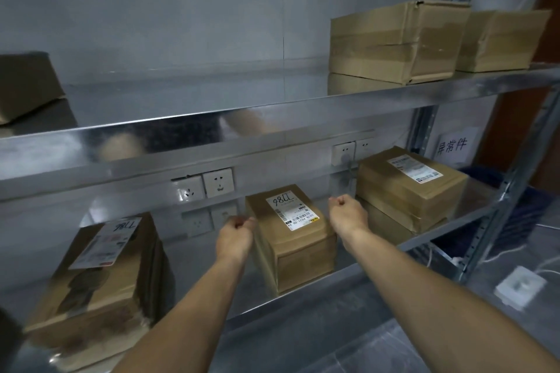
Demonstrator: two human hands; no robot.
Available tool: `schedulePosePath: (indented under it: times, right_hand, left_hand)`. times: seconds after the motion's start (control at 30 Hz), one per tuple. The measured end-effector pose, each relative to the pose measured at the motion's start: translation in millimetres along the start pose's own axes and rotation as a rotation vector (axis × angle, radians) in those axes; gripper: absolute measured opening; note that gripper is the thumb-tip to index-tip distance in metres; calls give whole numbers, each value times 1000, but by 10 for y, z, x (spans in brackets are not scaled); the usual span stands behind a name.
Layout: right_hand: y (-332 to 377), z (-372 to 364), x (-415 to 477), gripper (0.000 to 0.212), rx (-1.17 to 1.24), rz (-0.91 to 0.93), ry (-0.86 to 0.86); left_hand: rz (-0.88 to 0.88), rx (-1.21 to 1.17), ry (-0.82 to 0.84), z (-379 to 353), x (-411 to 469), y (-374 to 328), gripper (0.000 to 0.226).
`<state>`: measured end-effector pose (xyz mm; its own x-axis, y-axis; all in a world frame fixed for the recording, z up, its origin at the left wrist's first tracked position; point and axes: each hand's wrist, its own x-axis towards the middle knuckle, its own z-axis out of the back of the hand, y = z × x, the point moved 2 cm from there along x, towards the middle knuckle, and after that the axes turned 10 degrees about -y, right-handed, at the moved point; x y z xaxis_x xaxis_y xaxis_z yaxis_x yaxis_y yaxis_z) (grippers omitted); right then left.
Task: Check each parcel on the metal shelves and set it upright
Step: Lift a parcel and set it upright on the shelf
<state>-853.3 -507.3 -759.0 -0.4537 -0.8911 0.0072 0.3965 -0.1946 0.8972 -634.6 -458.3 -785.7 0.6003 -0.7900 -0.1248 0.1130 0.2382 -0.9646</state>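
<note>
Reaching into the lower shelf (348, 277), both hands flank the middle parcel (292, 239). Left hand (235, 235) is curled into a loose fist at the parcel's left top edge, touching or just beside it, can't tell which. Right hand (348, 213) is also curled shut, to the parcel's right, apart from it, holding nothing. Middle parcel has its label up w/ "7786" handwritten. Left parcel (97, 278) lies near the shelf front, label on top. Right parcel (409, 188) sits atop another box. Upper shelf (212, 118) carries 2 boxes (397, 39) at right and 1 dark box (27, 85) at far left. Wall sockets (204, 186) show behind.
</note>
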Motion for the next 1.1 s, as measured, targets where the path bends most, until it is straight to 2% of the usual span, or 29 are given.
schedulePosePath:
  times: [0.13,0.2,0.3,0.4,0.63,0.8,0.9,1.1]
  right_hand:
    - [-102,-132,-18,43,20,-133,114]
    - [-173,-161,30,48,56,-209,152]
    - [-272,-195,132,45,86,-260,226]
    - [-271,-238,202,42,151,-325,369]
    - [-309,-354,317,46,196,-351,620]
    - [-360,-428,389,41,237,-379,666]
    - [-360,-440,403,41,251,-361,666]
    - [-331,-414,384,41,254,-360,662]
  left_hand:
    - [94,-6,90,-15,31,-11,50]
    - [187,-21,143,-67,0,-31,56]
    - [301,-39,223,-148,-102,-52,54]
    - [401,-100,254,-248,-182,-6,55]
    - [311,-50,180,-375,-266,79,67]
    - [337,-94,137,-424,-226,188,81]
    - [401,-159,120,-491,-188,204,79]
    - [382,-139,117,-551,-175,207,66]
